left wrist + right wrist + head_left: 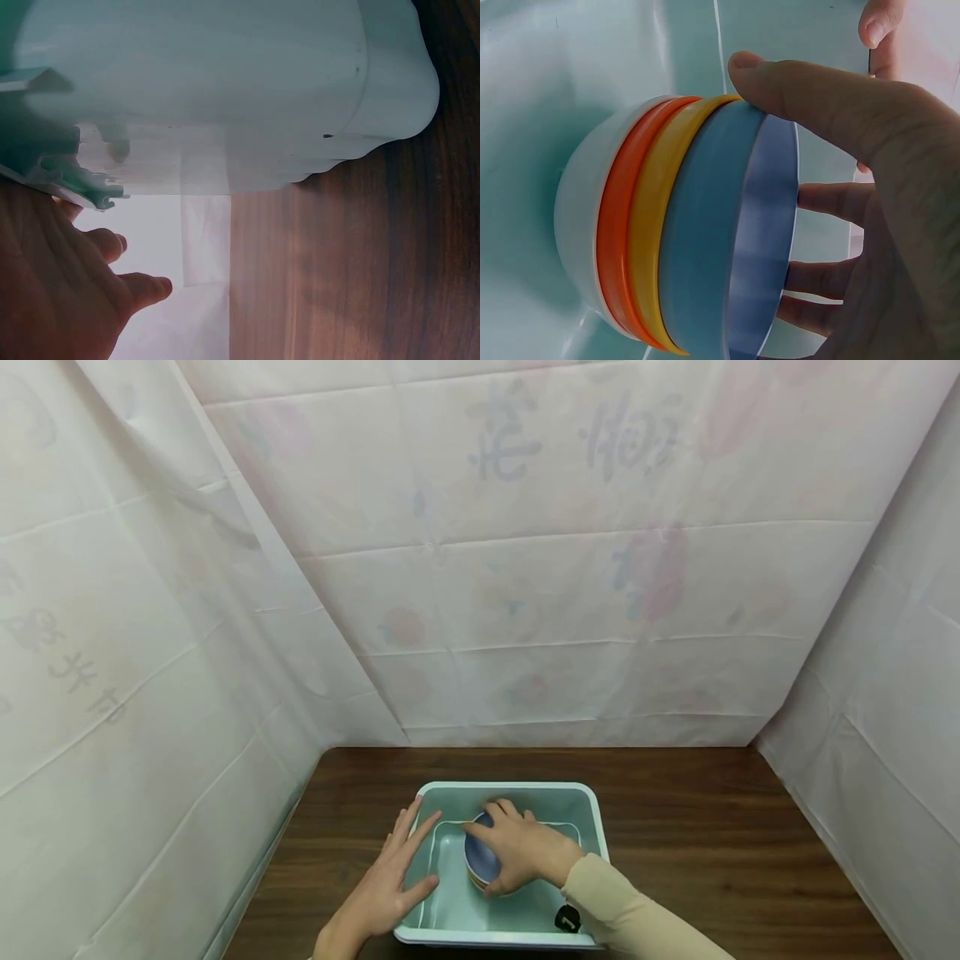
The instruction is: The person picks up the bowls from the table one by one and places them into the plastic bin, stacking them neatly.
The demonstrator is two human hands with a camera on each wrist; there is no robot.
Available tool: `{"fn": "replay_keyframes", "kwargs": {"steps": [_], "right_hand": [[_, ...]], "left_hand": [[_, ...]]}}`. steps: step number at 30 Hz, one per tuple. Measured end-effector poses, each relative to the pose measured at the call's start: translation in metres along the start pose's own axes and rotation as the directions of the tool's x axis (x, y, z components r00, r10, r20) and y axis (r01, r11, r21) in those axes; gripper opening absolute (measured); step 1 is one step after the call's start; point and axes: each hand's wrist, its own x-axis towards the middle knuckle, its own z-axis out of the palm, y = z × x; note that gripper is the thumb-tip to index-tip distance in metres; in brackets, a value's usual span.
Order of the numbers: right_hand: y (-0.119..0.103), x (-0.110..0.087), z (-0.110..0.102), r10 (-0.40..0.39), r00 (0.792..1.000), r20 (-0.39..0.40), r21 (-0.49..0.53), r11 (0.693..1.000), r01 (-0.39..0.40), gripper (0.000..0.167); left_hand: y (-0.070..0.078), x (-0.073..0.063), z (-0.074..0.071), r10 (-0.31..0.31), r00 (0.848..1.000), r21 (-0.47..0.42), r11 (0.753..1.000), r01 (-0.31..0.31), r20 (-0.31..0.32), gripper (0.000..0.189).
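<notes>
A stack of bowls (705, 225) stands inside a pale mint plastic bin (510, 787). The right wrist view shows a blue bowl (701, 232) on top, then a yellow bowl (646, 240), an orange bowl (615, 247) and a whitish bowl (581, 217) below. My right hand (525, 852) spans the stack, thumb at the near rim and fingers at the far one, and grips it. At the bin's left rim, my left hand (386, 885) has its fingers spread and straight. In the left wrist view, that hand lies against the rim; its exact contact is partly hidden.
The bin stands on a dark wooden table (697, 843), near its front edge. White printed sheets (525, 610) hang behind and at both sides. A small black item (567, 918) with a light mark shows beside my right sleeve (637, 910).
</notes>
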Motion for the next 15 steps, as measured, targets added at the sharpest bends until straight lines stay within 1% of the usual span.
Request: {"fn": "replay_keyframes", "kwargs": {"steps": [9, 15], "right_hand": [[0.0022, -0.0003, 0.0025, -0.001, 1.0, -0.02, -0.03, 1.0, 0.001, 0.094], [0.0016, -0.0015, 0.0008, -0.004, 1.0, -0.014, -0.014, 1.0, 0.003, 0.094]], "left_hand": [[0.001, 0.0025, -0.0014, 0.006, 1.0, 0.04, 0.999, -0.006, -0.011, 0.073], [0.002, 0.0017, -0.0016, 0.003, 1.0, 0.044, 0.999, -0.002, -0.015, 0.073]]}}
